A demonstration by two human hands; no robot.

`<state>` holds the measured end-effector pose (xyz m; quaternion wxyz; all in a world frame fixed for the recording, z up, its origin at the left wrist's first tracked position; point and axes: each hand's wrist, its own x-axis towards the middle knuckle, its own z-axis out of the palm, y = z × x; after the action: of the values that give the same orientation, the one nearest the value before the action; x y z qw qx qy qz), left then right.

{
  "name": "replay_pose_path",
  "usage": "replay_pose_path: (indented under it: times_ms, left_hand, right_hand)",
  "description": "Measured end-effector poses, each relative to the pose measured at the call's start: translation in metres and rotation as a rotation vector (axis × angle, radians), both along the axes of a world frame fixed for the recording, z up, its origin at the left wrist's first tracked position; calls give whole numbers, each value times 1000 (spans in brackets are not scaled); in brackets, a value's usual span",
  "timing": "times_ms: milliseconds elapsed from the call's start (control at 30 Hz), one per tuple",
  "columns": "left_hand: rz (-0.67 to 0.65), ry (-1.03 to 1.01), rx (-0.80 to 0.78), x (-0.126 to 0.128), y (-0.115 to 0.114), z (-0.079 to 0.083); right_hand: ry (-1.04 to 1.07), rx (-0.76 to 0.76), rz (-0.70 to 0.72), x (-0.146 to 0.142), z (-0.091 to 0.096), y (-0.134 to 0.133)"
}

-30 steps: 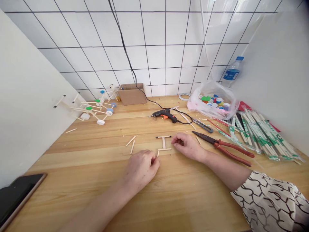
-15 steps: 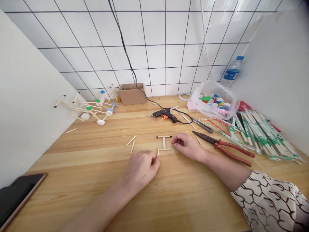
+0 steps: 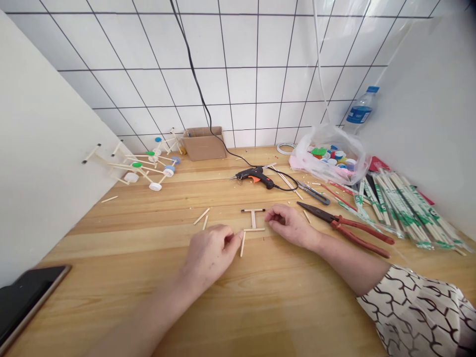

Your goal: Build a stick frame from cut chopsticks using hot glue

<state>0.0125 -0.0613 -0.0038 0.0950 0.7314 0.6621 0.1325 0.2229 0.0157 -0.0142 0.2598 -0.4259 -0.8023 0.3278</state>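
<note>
My left hand (image 3: 212,252) is closed, its thumb and fingertip together at the upper end of a short wooden stick (image 3: 243,245). That stick lies slanted on the table, its top end close to the lower bar of a small H-shaped stick frame (image 3: 254,219). The frame's upper bar has black ends. Just right of the frame, my right hand (image 3: 289,224) rests on the table with loosely bent fingers, thumb and index slightly apart and nothing visible in them. Two loose sticks (image 3: 201,216) lie left of the frame, one partly behind my left hand.
Beyond the hands lie a hot glue gun (image 3: 255,176), a utility knife (image 3: 314,193) and red-handled pliers (image 3: 347,227). A bag of bottle caps (image 3: 329,156) and wrapped chopsticks (image 3: 403,208) are on the right. Stick models with cap wheels (image 3: 145,166), a cardboard box (image 3: 204,144) and a phone (image 3: 31,302) are leftward.
My left hand has shifted slightly up and left, uncovering the length of the slanted stick. It now hides part of a loose stick. My right hand stays by the frame.
</note>
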Motion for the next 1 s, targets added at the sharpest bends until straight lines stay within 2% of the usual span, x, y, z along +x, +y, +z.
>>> replay_pose_path:
  times_ms: [67, 167, 300, 400, 600, 700, 767, 833, 933, 1000]
  left_hand:
    - [52, -4, 4, -17, 4, 3]
    - [239, 6, -28, -40, 9, 15]
    - [356, 38, -153, -50, 11, 35]
    - [371, 53, -218, -47, 11, 39]
    - [292, 95, -260, -48, 13, 28]
    - [286, 94, -275, -49, 12, 28]
    - [288, 31, -266, -43, 9, 33]
    - [268, -146, -235, -33, 5, 39]
    - [184, -435, -208, -12, -7, 47]
    - [138, -587, -248, 1, -16, 50]
  right_hand:
    - [0, -1, -2, 0, 0, 0]
    - [4, -2, 0, 0, 1, -1]
    - [11, 0, 6, 0, 1, -1]
    - [14, 5, 10, 0, 1, 0]
    - [20, 24, 16, 1, -1, 0]
    - [30, 32, 18, 1, -2, 1]
    - [44, 42, 10, 1, -1, 0]
    - [66, 79, -5, 1, 5, -4]
    - [122, 221, -11, 0, 23, -20]
    - [151, 291, 28, -1, 36, -36]
